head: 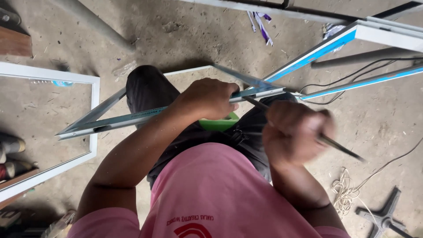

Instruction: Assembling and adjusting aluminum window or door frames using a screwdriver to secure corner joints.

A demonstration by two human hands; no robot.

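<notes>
My left hand (210,98) grips a long aluminium profile (132,118) with a pale blue film, held level across my lap. My right hand (294,132), blurred by motion, is closed around a thin dark rod-like tool (341,149) whose tip reaches the profile's right end near my left hand. A thin angled metal strip (246,79) rises from that same end. A green object (220,123) shows just under the profile, between my knees.
A white frame (93,114) lies on the concrete floor at left. White profiles with blue film (328,46) run across the upper right. A black cable (352,75), a coil of cord (346,194) and a black star-shaped base (383,216) lie at right.
</notes>
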